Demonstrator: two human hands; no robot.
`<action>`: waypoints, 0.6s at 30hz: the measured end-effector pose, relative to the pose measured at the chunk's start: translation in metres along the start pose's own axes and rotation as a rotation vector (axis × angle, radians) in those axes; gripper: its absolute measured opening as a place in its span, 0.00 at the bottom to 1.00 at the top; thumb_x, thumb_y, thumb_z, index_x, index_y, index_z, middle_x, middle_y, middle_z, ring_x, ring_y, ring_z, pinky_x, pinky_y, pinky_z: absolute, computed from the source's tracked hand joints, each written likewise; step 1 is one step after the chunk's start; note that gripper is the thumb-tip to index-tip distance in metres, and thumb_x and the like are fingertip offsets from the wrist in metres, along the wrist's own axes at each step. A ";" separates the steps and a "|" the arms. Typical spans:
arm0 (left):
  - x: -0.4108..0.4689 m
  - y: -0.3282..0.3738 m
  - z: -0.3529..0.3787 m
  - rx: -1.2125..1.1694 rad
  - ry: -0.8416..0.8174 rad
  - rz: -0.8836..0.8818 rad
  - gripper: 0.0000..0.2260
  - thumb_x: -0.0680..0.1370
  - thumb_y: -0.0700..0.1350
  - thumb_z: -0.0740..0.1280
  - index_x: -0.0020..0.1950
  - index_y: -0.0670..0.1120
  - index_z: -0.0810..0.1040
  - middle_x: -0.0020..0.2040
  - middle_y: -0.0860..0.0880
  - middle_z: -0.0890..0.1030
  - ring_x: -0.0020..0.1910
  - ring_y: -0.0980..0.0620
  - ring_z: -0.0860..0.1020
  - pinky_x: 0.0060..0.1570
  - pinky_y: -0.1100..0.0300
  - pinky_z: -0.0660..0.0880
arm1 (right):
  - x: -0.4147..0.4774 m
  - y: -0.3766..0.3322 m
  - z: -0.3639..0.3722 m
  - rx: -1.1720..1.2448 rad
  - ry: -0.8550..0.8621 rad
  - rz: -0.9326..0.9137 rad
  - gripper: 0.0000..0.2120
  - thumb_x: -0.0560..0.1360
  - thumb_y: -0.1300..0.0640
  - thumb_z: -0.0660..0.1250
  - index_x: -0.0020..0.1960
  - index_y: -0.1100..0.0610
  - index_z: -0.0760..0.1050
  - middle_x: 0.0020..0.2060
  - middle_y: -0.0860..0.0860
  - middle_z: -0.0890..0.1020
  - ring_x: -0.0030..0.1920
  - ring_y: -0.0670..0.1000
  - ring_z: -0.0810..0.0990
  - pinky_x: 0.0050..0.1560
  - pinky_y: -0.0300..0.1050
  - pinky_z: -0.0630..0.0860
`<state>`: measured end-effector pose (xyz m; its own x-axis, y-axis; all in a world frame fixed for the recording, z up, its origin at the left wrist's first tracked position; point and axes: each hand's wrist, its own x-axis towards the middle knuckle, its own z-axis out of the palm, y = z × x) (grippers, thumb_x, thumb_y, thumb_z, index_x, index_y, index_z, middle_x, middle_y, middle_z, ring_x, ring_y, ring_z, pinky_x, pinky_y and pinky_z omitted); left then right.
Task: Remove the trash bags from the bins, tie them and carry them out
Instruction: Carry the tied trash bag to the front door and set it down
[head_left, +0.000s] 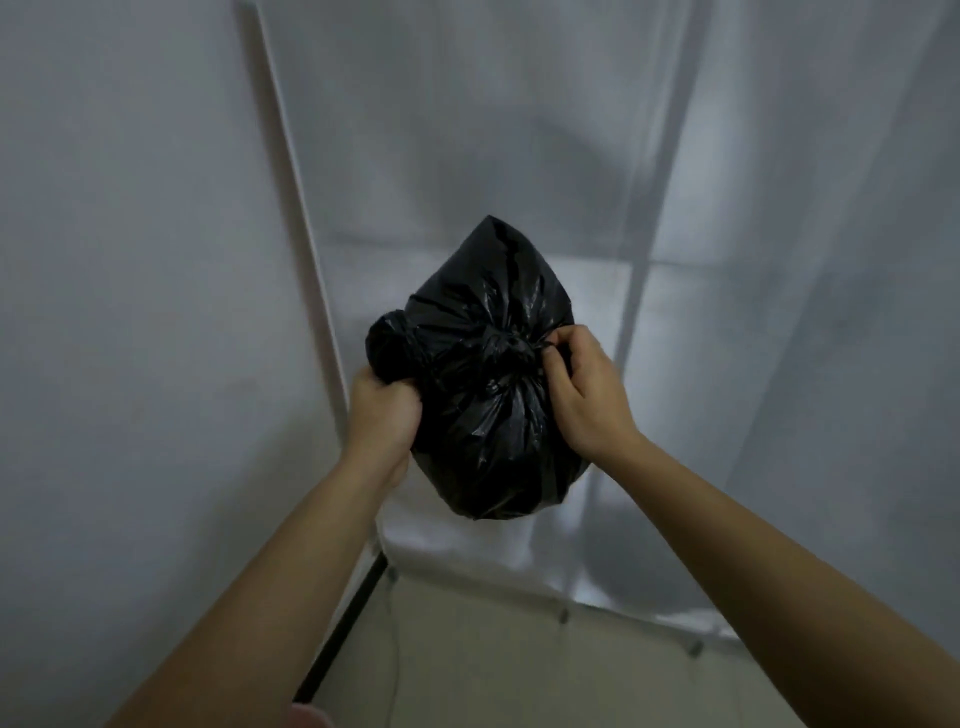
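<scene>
Head view: left hand (384, 410) clenched on a twisted tail of the black trash bag (488, 291), right hand (584, 395) pinching at its knot (511, 353). Held in mid-air before a pale curtain (727, 208), above the floor (467, 665). Probably light, soft, slick; best gripped at the gathered neck below the knot.

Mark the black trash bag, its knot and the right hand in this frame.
black trash bag (488, 452): head view, crinkled lower body.
knot (511, 352): head view, bunched plastic at the neck.
right hand (587, 395): head view, back of the hand.
</scene>
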<state>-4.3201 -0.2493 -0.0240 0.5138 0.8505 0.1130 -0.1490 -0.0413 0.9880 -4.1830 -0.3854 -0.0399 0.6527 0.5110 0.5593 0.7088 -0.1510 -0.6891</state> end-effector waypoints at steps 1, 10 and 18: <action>-0.010 0.003 0.019 -0.010 -0.048 -0.014 0.10 0.80 0.35 0.62 0.44 0.45 0.81 0.42 0.48 0.83 0.42 0.51 0.82 0.37 0.61 0.79 | -0.010 0.003 -0.024 -0.042 0.030 0.033 0.05 0.83 0.53 0.57 0.52 0.52 0.70 0.45 0.45 0.77 0.44 0.41 0.75 0.42 0.37 0.68; -0.197 0.036 0.258 -0.065 -0.697 -0.067 0.10 0.80 0.39 0.61 0.43 0.43 0.81 0.42 0.48 0.83 0.43 0.49 0.80 0.44 0.55 0.79 | -0.161 0.038 -0.327 -0.429 0.466 0.235 0.04 0.83 0.53 0.59 0.53 0.53 0.70 0.41 0.43 0.73 0.41 0.43 0.70 0.41 0.42 0.62; -0.410 0.023 0.478 -0.070 -1.079 -0.075 0.08 0.78 0.34 0.61 0.45 0.36 0.79 0.42 0.43 0.81 0.42 0.45 0.78 0.43 0.51 0.76 | -0.326 0.088 -0.564 -0.572 0.737 0.442 0.02 0.82 0.55 0.60 0.53 0.53 0.71 0.45 0.48 0.78 0.47 0.49 0.76 0.46 0.45 0.68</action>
<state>-4.1308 -0.8497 0.0025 0.9909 -0.0622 0.1196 -0.1166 0.0508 0.9919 -4.1824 -1.0427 -0.0235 0.7513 -0.3041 0.5858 0.2615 -0.6777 -0.6872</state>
